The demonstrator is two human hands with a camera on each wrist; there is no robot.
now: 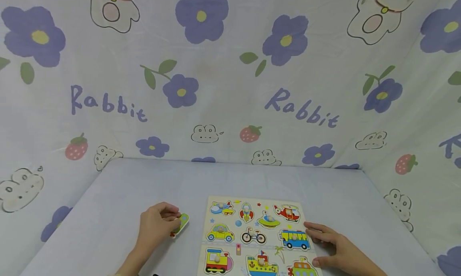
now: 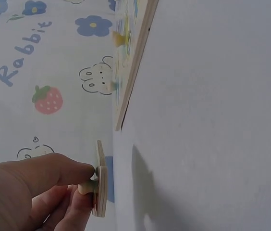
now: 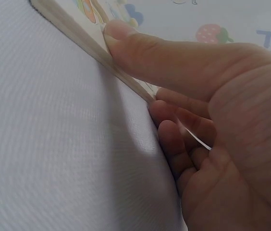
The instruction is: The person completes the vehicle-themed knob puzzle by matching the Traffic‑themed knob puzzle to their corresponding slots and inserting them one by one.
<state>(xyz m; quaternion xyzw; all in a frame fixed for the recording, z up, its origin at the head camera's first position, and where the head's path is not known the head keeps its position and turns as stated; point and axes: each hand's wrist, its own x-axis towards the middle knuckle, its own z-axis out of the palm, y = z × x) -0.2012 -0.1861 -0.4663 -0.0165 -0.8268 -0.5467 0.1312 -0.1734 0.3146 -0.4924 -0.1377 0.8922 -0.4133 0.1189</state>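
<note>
My left hand (image 1: pixel 155 224) pinches a small green puzzle piece (image 1: pixel 184 221) by its round wooden knob (image 2: pixel 88 186), off the board's left side. In the left wrist view the piece (image 2: pixel 101 192) stands edge-on, held off the table, its shadow on the cloth. The wooden puzzle board (image 1: pixel 206 248) lies flat, with vehicle pictures and several knobbed pieces. At its right edge my right hand (image 1: pixel 336 248) holds it, the thumb (image 3: pixel 126 45) on the top face and the fingertips (image 3: pixel 164 111) against the edge. A green submarine picture (image 1: pixel 302 268) lies at the board's lower right.
A pale cloth covers the table (image 1: pixel 173 184). Around it hang fabric walls (image 1: pixel 223 67) printed with flowers, rabbits and strawberries. On the board sit a yellow car (image 1: pixel 219 236), a train (image 1: pixel 212 266), a boat (image 1: pixel 262 269) and a blue bus (image 1: pixel 297 244).
</note>
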